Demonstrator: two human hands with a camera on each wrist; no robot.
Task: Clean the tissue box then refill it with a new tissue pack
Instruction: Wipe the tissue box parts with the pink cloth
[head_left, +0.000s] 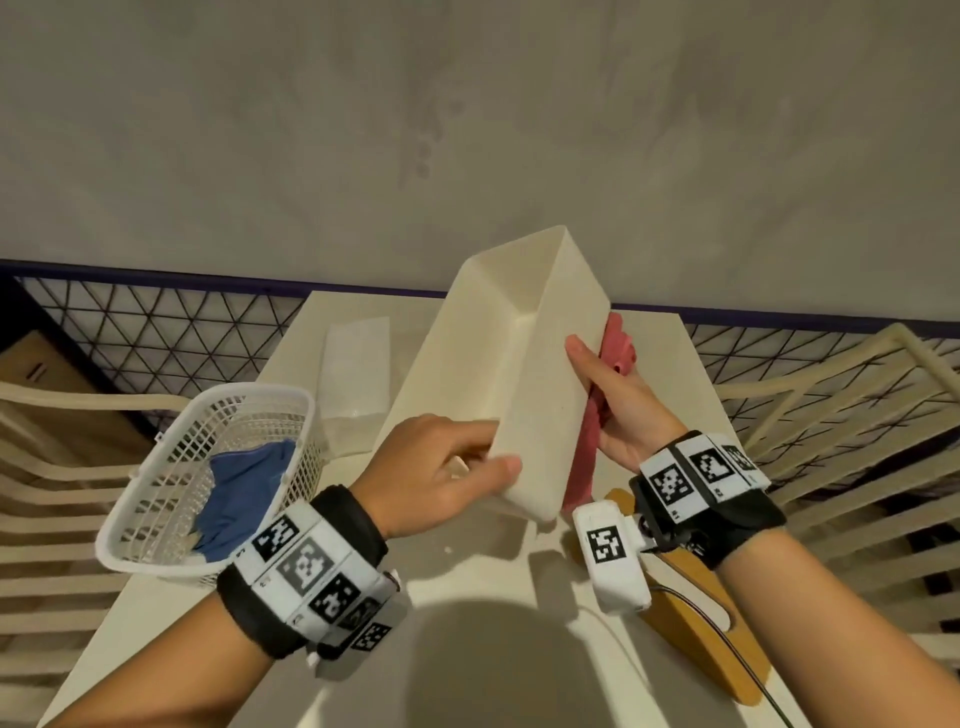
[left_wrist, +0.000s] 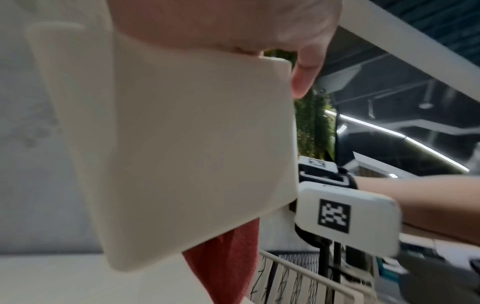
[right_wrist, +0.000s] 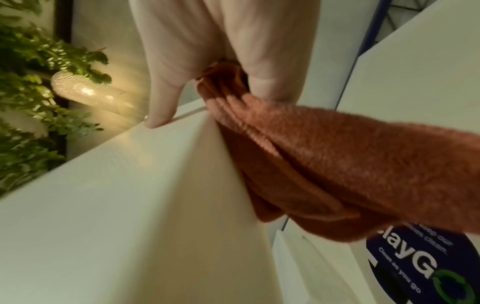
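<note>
The cream tissue box is lifted off the table and tilted, its open empty inside facing left. My left hand grips its near end, thumb on the outer wall; the left wrist view shows that end close up. My right hand holds a red cloth against the box's right outer wall, thumb on the rim. The right wrist view shows the cloth bunched under my fingers against the box. A white tissue pack lies on the table behind the box. The wooden lid lies at right.
A white plastic basket with a blue cloth inside stands on the table's left side. The small white table has slatted chairs on both sides and a wire mesh fence behind. A round sticker is on the table.
</note>
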